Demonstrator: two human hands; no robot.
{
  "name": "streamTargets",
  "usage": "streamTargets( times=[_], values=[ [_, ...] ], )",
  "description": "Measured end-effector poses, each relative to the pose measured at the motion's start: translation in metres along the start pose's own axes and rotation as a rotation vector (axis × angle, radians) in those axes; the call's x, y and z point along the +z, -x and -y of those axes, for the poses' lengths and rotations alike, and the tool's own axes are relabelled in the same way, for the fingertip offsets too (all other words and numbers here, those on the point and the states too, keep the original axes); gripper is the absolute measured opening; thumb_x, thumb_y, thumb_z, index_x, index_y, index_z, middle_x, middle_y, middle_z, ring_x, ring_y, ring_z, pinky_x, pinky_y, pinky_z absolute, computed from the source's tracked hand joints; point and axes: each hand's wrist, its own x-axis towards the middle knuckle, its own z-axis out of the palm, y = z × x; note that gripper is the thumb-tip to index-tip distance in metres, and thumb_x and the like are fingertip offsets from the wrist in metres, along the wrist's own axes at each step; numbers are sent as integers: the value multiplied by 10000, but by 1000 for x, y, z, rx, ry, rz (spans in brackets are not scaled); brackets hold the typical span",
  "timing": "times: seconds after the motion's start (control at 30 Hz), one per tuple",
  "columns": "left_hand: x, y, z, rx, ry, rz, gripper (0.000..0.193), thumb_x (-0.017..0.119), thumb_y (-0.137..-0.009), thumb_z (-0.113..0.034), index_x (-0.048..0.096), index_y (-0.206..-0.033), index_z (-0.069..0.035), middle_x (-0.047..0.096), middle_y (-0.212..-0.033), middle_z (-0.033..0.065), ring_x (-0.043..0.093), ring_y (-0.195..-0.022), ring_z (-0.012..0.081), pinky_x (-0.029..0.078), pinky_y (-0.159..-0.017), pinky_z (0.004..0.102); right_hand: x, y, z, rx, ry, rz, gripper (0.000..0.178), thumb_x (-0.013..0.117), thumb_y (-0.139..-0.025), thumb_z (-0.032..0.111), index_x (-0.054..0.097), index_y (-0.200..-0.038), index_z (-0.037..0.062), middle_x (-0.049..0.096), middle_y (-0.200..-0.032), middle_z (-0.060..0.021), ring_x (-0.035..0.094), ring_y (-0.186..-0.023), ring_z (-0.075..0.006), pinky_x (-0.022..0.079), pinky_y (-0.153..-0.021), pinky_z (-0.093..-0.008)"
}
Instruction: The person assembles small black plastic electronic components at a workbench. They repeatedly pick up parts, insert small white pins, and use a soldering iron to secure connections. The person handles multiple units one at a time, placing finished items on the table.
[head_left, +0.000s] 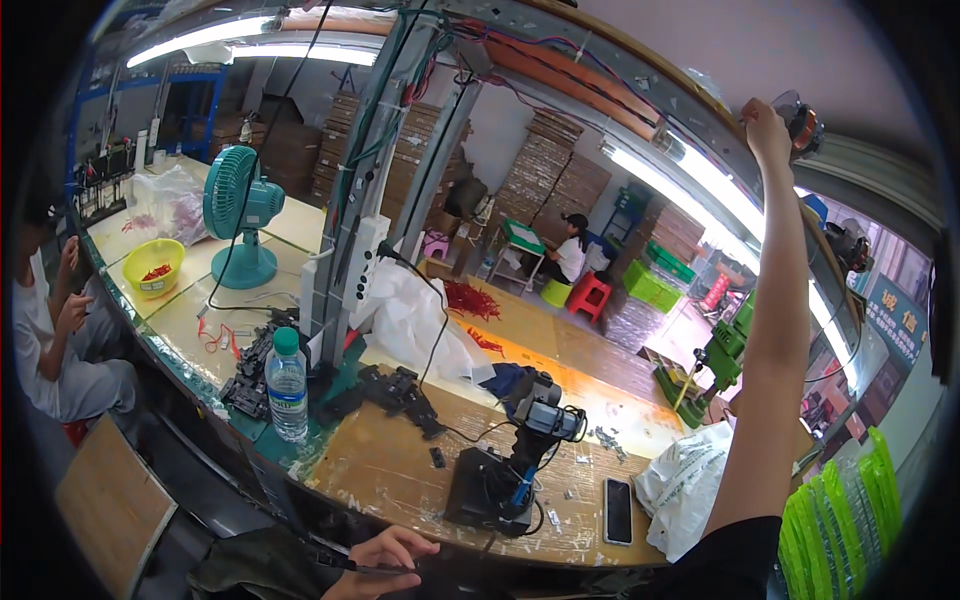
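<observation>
My right hand [766, 128] is raised high at the upper right, its fingers closed at the edge of the overhead beam. Against it is a round spool-like thing [803, 128] with a clear rim and a dark and copper-coloured body; its exact kind is unclear. Low in front of me, my left hand [385, 562] has bent fingers around a thin dark thing that I cannot make out. On the bench beyond it stands a black device with a jointed head [530, 450] and cables. A phone [618, 512] lies to the device's right.
A water bottle [288, 385] stands beside black plastic parts [395, 395]. A metal post [350, 200] with a power strip rises from the bench. Further left are a green fan [235, 215], a yellow bowl [153, 268] and a seated person. A white plastic bag [690, 475] lies right.
</observation>
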Motion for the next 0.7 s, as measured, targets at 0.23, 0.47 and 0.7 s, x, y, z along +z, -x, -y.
streamTargets(
  times=[0.23, 0.47, 0.7],
  values=[
    [-17, 5, 4, -74, -168, 8, 220, 572, -644, 160, 513, -787, 5, 466, -966, 159, 488, -983, 260, 334, -940, 471, -8, 12, -9, -85, -324, -167, 222, 466, -753, 65, 579, -944, 76, 601, -909, -103, 574, -859, -233, 433, -766, -294],
    [-1, 26, 31, -251, -264, -36, 177, 594, -664, 0, 472, -788, -29, 432, -842, 98, 457, -832, 203, 361, -775, 329, -48, 273, 53, -20, -514, -24, 159, 499, -767, 24, 566, -905, 66, 586, -864, -67, 560, -750, -173, 434, -680, -278],
    [-5, 73, 92, -594, -115, -58, 281, 497, -667, -84, 408, -928, -30, 411, -878, 73, 393, -814, 133, 307, -745, 259, 11, 565, -5, 504, -661, 871, 179, 526, -730, 35, 564, -903, 11, 599, -827, -72, 547, -695, -142, 439, -640, -260]
  ],
)
